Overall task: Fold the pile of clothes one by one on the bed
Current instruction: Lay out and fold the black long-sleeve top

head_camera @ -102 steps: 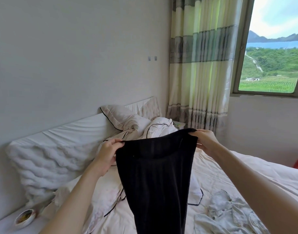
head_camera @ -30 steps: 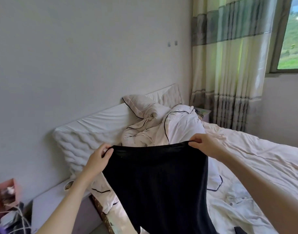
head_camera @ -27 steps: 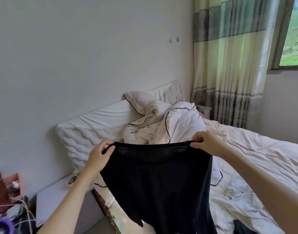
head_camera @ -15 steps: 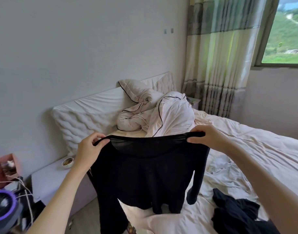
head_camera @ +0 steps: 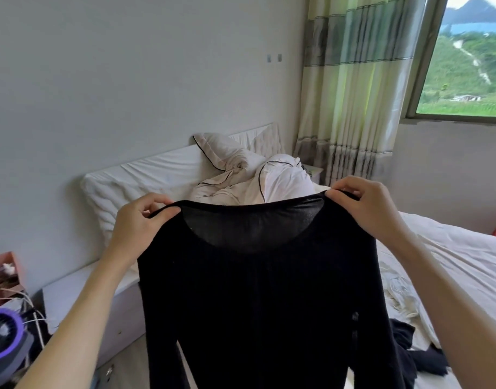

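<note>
A black long-sleeved top hangs in the air in front of me, spread out with its wide neckline uppermost. My left hand pinches its left shoulder and my right hand pinches its right shoulder. The top hides much of the bed behind it. Another dark garment lies crumpled on the sheet at the lower right, and a pale crumpled garment lies on the sheet above it.
A rumpled white duvet with black piping is heaped against the white padded headboard. A low white bedside ledge runs at the left, with a purple fan and cables beside it. Striped curtain and window stand at the right.
I have raised the black top and brought it closer, so it now fills the middle of the view. Both hands keep their hold on the shoulders. The view has swung back to the right.
</note>
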